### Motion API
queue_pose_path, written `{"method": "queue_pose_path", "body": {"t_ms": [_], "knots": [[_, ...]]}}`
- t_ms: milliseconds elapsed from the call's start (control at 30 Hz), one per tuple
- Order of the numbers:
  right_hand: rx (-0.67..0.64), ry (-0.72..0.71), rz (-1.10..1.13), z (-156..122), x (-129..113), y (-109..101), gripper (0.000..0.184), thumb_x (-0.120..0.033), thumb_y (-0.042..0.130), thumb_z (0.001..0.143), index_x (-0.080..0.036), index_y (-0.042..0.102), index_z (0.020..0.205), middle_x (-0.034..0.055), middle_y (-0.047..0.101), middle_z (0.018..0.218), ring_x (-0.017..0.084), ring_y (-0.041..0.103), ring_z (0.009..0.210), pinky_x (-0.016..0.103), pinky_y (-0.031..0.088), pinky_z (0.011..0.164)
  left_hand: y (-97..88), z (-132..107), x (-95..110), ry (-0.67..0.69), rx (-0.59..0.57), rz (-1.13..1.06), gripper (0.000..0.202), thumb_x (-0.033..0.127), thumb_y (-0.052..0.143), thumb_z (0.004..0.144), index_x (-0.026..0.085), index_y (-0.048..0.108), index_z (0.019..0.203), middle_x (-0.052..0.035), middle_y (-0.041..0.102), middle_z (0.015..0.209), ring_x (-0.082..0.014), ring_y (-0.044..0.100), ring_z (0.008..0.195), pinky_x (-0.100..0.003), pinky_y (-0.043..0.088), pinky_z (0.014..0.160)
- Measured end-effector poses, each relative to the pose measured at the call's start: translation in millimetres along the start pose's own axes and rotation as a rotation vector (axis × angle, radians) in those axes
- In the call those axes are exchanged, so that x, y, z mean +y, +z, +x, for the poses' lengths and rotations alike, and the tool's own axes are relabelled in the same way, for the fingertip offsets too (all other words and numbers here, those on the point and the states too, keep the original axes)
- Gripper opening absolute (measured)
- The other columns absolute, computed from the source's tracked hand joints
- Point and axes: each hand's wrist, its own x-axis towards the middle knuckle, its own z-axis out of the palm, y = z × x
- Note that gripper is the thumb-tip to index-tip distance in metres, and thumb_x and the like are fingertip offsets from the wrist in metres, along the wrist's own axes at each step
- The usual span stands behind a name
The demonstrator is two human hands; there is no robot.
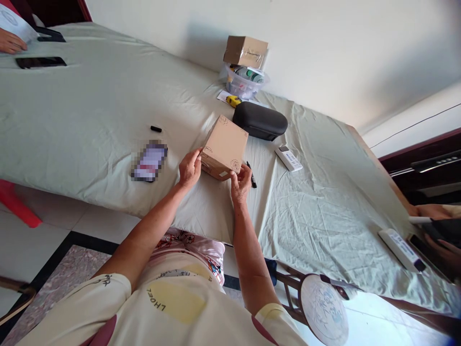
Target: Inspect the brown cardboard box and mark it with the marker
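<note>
A brown cardboard box (pixel 226 139) with dark drawn patterns at its corners lies on the cloth-covered table (pixel 101 110). My left hand (pixel 190 168) grips its near left corner, and my right hand (pixel 241 183) holds the near right corner with the thumb on the front. Just right of my right hand is a black marker (pixel 251 175), and its likely cap, a small black cylinder (pixel 156 129), sits farther left. A phone (pixel 150 162) with a blurred screen rests left of my left hand. Behind the box is a black hard case (pixel 260 120).
At the wall, a clear plastic basket (pixel 245 84) of items has another cardboard box (pixel 246 51) on top. A yellow object (pixel 234 100) lies before it. White boxes (pixel 288 158) sit to the right. Other people's hands show at the far left (pixel 10 41) and right edges. A round stool (pixel 324 310) stands below.
</note>
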Motion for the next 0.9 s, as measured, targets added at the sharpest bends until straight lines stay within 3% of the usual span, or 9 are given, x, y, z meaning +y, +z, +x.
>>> {"method": "queue_pose_path", "body": {"t_ms": [67, 133, 333, 500, 667, 900], "knots": [[0.028, -0.029, 0.04, -1, 1, 0, 0.075, -0.075, 0.063, 0.087, -0.025, 0.057, 0.142, 0.0032, 0.065, 0.099, 0.017, 0.061, 0.079, 0.034, 0.055, 0.074, -0.7, -1, 3, 0.031, -0.008, -0.002, 0.055, 0.045, 0.026, 0.114, 0.02, 0.068, 0.14, -0.0146, 0.077, 0.136, -0.0246, 0.073, 0.129, -0.039, 0.056, 0.117], [0.048, -0.049, 0.055, -2, 1, 0, 0.081, -0.074, 0.063, 0.086, -0.026, 0.054, 0.151, 0.0046, 0.063, 0.104, 0.016, 0.059, 0.078, 0.035, 0.056, 0.074, -1.5, -1, 4, 0.041, -0.013, -0.009, 0.055, 0.043, 0.027, 0.114, 0.02, 0.068, 0.141, -0.0146, 0.077, 0.136, -0.025, 0.073, 0.128, -0.04, 0.056, 0.117], [0.056, -0.084, -0.008, -2, -1, -2, 0.063, -0.068, 0.055, 0.095, -0.024, 0.07, 0.137, 0.0119, 0.066, 0.116, 0.021, 0.064, 0.092, 0.041, 0.06, 0.085, -3.3, -1, 3, 0.033, -0.043, -0.056, 0.048, 0.04, 0.033, 0.111, 0.019, 0.067, 0.138, -0.0157, 0.076, 0.133, -0.0253, 0.072, 0.126, -0.039, 0.057, 0.113], [0.084, -0.137, 0.033, 0, 4, -2, 0.058, -0.066, 0.057, 0.097, -0.024, 0.072, 0.134, 0.012, 0.068, 0.116, 0.024, 0.065, 0.103, 0.045, 0.059, 0.094, -4.8, -5, 9, 0.031, -0.057, -0.08, 0.058, 0.057, 0.042, 0.108, 0.018, 0.057, 0.149, -0.0153, 0.075, 0.127, -0.0257, 0.072, 0.115, -0.037, 0.059, 0.103], [0.066, -0.151, 0.012, 0, 9, -1, 0.06, -0.071, 0.059, 0.096, -0.024, 0.075, 0.13, 0.0091, 0.068, 0.106, 0.02, 0.064, 0.088, 0.041, 0.059, 0.087, -7.5, -5, 13, 0.089, -0.06, -0.067, 0.068, 0.07, 0.039, 0.107, 0.021, 0.057, 0.15, -0.0163, 0.071, 0.136, -0.0278, 0.067, 0.124, -0.039, 0.053, 0.112], [0.027, -0.204, -0.031, 0, 11, -1, 0.061, -0.072, 0.063, 0.096, -0.025, 0.075, 0.133, 0.0052, 0.065, 0.104, 0.011, 0.058, 0.071, 0.031, 0.059, 0.069, 1.0, -6, 5, 0.096, -0.01, -0.055, 0.079, 0.082, 0.053, 0.098, 0.019, 0.056, 0.146, -0.016, 0.07, 0.13, -0.0288, 0.068, 0.121, -0.04, 0.056, 0.105]]}}
